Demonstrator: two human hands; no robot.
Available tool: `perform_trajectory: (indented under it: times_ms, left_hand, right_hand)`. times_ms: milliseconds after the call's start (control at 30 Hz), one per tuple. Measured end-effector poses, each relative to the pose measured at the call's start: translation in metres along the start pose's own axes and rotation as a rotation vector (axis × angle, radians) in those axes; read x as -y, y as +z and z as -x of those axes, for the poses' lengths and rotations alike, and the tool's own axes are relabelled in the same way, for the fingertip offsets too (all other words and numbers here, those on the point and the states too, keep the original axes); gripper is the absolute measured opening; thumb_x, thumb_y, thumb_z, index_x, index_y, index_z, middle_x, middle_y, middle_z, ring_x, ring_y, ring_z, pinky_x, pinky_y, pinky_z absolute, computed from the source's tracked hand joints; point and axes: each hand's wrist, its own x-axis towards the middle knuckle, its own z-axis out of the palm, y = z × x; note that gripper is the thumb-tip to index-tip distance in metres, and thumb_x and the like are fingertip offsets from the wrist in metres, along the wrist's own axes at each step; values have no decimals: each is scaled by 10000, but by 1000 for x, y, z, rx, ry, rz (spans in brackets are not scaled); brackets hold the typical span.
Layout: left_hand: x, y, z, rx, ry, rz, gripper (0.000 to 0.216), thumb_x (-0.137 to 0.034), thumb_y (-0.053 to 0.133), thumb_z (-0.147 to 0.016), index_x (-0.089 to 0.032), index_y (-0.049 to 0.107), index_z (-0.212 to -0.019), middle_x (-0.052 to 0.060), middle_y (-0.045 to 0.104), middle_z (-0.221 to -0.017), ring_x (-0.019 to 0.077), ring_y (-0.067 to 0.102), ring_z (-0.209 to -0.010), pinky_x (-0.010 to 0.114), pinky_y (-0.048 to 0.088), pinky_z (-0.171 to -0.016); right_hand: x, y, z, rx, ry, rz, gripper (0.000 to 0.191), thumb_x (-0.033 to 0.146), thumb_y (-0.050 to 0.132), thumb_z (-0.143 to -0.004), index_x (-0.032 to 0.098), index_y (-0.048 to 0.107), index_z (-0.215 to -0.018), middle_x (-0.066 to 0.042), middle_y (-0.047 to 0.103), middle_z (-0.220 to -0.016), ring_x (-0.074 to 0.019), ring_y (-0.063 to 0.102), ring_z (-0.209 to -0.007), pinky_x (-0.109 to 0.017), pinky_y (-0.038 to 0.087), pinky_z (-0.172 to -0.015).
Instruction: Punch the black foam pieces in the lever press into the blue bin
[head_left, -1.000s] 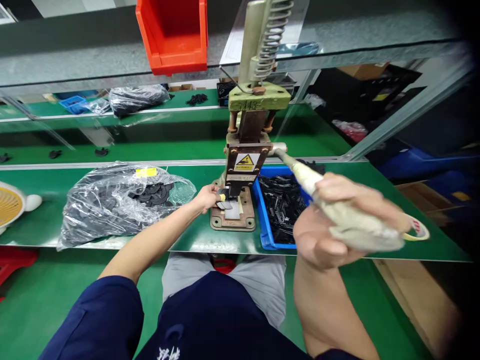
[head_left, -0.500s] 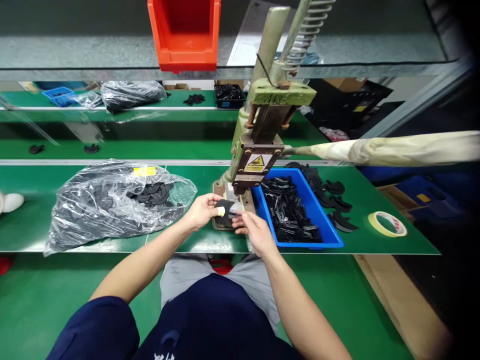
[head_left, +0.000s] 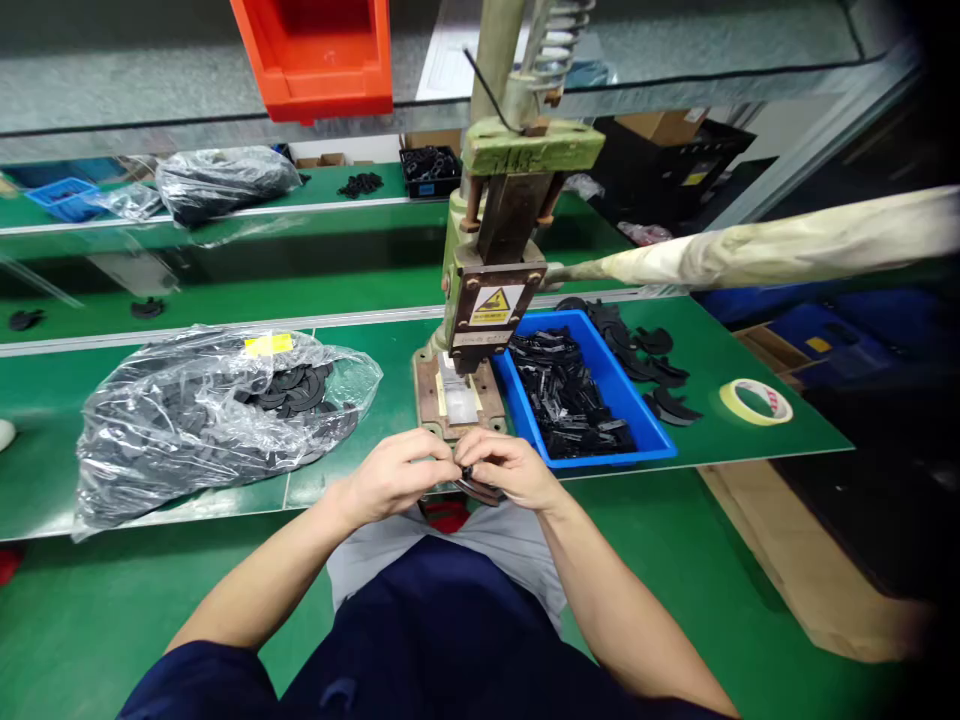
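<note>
My left hand [head_left: 409, 465] and my right hand [head_left: 511, 468] meet at the front edge of the bench, just before the hand press [head_left: 499, 280]. A dark curved plastic part [head_left: 480, 490] is gripped by the fingers of my right hand. My left fingertips pinch at its near end, by a small black piece [head_left: 467, 471] that they partly hide. On the press base [head_left: 491, 400] sits a pale block [head_left: 459, 403] with nothing dark on it. The long wrapped lever [head_left: 750, 240] sticks out to the right.
A clear bag [head_left: 172, 440] of black curved parts lies left. Right of the press stands a blue bin [head_left: 652, 445] full of small black pieces. Beyond it are loose curved parts [head_left: 671, 407] and a tape roll [head_left: 756, 402]. An orange bin [head_left: 322, 100] hangs above.
Both hands have come back from the press base toward my body, bringing the dark curved part along. The pale block on the base is now uncovered. The view has shifted slightly.
</note>
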Motion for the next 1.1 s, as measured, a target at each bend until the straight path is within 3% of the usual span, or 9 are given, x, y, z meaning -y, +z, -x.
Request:
perform_trajectory:
  times_ms: [100, 200, 400, 767, 933, 1100]
  left_hand:
    - [-7, -6, -2, 1, 171, -118, 263, -162, 436, -1009, -182, 699, -1016, 86, 713, -928, 170, 659, -877, 288, 528, -804]
    - [-12, -9, -5, 2, 198, -174, 236, -145, 442, -1009, -170, 677, -1018, 85, 712, -941, 164, 660, -863, 279, 524, -786]
    - [-12, -8, -2, 12, 176, -184, 264, -172, 412, -1022, -170, 676, -1035, 89, 713, -953, 165, 660, -867, 282, 533, -790]
    - [-6, -6, 4, 120, 156, -67, 245, -168, 446, -1012, -181, 666, -1120, 93, 712, -992, 180, 670, -945, 279, 537, -836]
    - [-4, -4, 8, 119, 158, 15, 252, -128, 480, -987, -202, 645, -1163, 90, 711, -1001, 172, 669, -941, 261, 528, -824]
    - [-5, -6, 7, 224, 157, 127, 266, -164, 442, -1005, -214, 647, -1167, 102, 713, -1005, 192, 665, -955, 294, 529, -861]
  right_hand:
    - [7, -4, -3, 73, -73, 54, 114, 316, 734, -857, 234, 767, -929, -56, 745, -930, -168, 686, -896, -335, 537, -843]
    - [12, -6, -5, 145, -135, 100, 125, 286, 700, -883, 232, 765, -975, -64, 753, -957, -173, 695, -914, -336, 550, -849]
    - [17, -6, -6, 203, -187, 190, 130, 216, 675, -890, 205, 748, -997, -72, 742, -963, -160, 699, -902, -301, 554, -824]
    - [21, -3, 0, 295, -165, 258, 135, 305, 656, -910, 173, 680, -907, -49, 698, -866, -134, 662, -803, -256, 534, -730]
    - [31, 2, 7, 344, -212, 301, 133, 264, 578, -956, 170, 670, -938, -65, 660, -906, -139, 628, -854, -269, 522, -784]
    - [31, 10, 18, 325, -272, 300, 106, 228, 559, -960, 177, 651, -942, -59, 643, -887, -134, 614, -842, -260, 524, -778]
